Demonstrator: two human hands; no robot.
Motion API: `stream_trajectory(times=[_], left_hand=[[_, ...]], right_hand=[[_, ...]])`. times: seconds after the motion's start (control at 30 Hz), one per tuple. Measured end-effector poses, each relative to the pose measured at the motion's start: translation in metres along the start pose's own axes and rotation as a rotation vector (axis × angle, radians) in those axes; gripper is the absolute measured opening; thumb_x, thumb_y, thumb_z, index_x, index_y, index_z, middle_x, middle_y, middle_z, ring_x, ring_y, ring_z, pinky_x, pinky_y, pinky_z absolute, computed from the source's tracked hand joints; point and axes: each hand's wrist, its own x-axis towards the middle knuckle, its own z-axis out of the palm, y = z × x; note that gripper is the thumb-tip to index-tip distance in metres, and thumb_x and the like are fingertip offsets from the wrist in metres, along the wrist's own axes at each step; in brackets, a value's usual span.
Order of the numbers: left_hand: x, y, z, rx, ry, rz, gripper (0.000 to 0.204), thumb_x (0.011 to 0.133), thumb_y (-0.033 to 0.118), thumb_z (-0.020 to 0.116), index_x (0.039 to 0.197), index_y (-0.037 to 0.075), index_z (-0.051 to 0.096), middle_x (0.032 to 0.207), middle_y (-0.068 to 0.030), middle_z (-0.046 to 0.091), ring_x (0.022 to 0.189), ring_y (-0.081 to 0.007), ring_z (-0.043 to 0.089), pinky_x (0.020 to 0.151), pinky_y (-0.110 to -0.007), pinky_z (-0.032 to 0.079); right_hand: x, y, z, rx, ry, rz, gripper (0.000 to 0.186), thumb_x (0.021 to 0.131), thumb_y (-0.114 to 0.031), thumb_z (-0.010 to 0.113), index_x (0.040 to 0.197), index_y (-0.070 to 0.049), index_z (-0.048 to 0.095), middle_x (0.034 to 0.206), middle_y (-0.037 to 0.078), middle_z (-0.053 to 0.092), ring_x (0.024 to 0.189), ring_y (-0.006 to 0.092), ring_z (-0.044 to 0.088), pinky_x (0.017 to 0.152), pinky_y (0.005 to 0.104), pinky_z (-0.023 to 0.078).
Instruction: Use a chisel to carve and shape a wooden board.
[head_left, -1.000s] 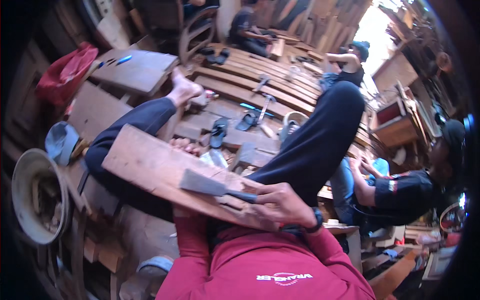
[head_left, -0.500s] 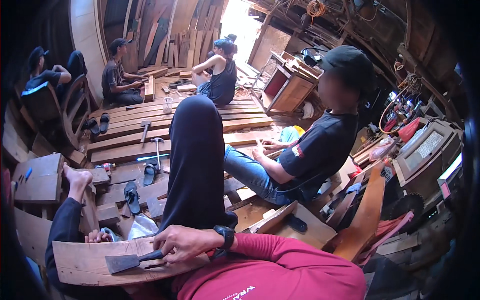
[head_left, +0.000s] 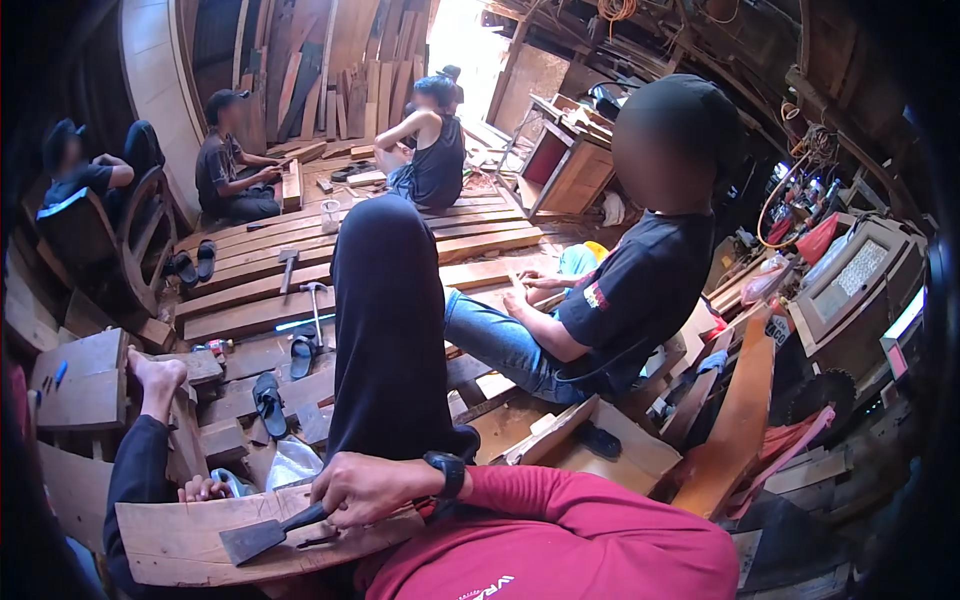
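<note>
Carpentry workshop, leaning planks (head_left: 372, 95), hammer (head_left: 317, 300), bladed tool (head_left: 252, 542)

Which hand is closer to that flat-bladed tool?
Right: the right hand holds the tool by its handle. The left hand isn't clearly visible, perhaps under or behind the board.

Bladed tool (head_left: 254, 542) in right hand (head_left: 362, 489) over board (head_left: 175, 538)

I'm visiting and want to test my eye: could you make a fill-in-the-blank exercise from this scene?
1. The right hand grips the ____ of the flat-bladed tool.
2. Under that tool lies a board made of ____.
3. Around the right wrist is a black ____ for telling time.

Missing words: handle; wood; watch.
</note>
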Motion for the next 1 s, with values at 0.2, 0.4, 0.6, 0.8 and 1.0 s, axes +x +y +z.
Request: stream_trajectory(times=[0.2,0.4,0.6,0.8,1.0], left_hand=[[-0.005,0.003,0.002,0.026,-0.032,0.017,0.044,0.110,0.032,0.030,0.086,0.009,0.058,0.089,-0.0056,0.054,0.095,-0.0185,0.055,0.098,-0.039,0.041],[-0.001,0.004,0.005,0.023,-0.016,-0.025,0.042,0.110,0.031,0.030,0.085,0.009,0.057,0.088,-0.0054,0.054,0.095,-0.0178,0.054,0.097,-0.038,0.040],[0.001,-0.003,0.015,0.021,0.057,-0.014,0.041,0.110,0.030,0.031,0.085,0.010,0.057,0.088,-0.0049,0.054,0.094,-0.0174,0.055,0.097,-0.038,0.040],[-0.002,0.006,0.009,0.034,-0.015,-0.023,0.041,0.110,0.030,0.032,0.085,0.010,0.057,0.088,-0.0043,0.054,0.094,-0.0168,0.054,0.098,-0.038,0.040],[0.001,0.001,0.016,0.032,0.047,-0.040,0.041,0.110,0.031,0.032,0.086,0.009,0.057,0.089,-0.0048,0.054,0.095,-0.0168,0.055,0.098,-0.038,0.040]], right_hand=[[0.009,-0.006,0.002,0.021,-0.060,-0.046,0.023,0.074,-0.016,0.067,0.064,0.004,0.067,0.068,0.019,0.060,0.061,0.0326,0.060,0.058,0.0430,0.046],[0.008,0.004,-0.007,-0.030,0.028,-0.011,0.021,0.074,-0.015,0.066,0.065,0.004,0.067,0.074,0.019,0.063,0.064,0.0324,0.062,0.061,0.0422,0.049],[0.013,0.004,-0.005,-0.005,-0.031,-0.031,0.022,0.073,-0.017,0.066,0.065,0.003,0.068,0.071,0.020,0.061,0.065,0.0341,0.062,0.063,0.0443,0.049],[0.021,0.013,0.001,-0.024,0.069,-0.128,0.023,0.071,-0.017,0.064,0.061,0.003,0.065,0.070,0.020,0.062,0.063,0.0343,0.061,0.061,0.0441,0.049],[0.021,0.007,-0.017,-0.042,-0.036,-0.084,0.020,0.073,-0.015,0.065,0.071,0.004,0.071,0.076,0.017,0.067,0.065,0.0308,0.064,0.059,0.0392,0.051]])
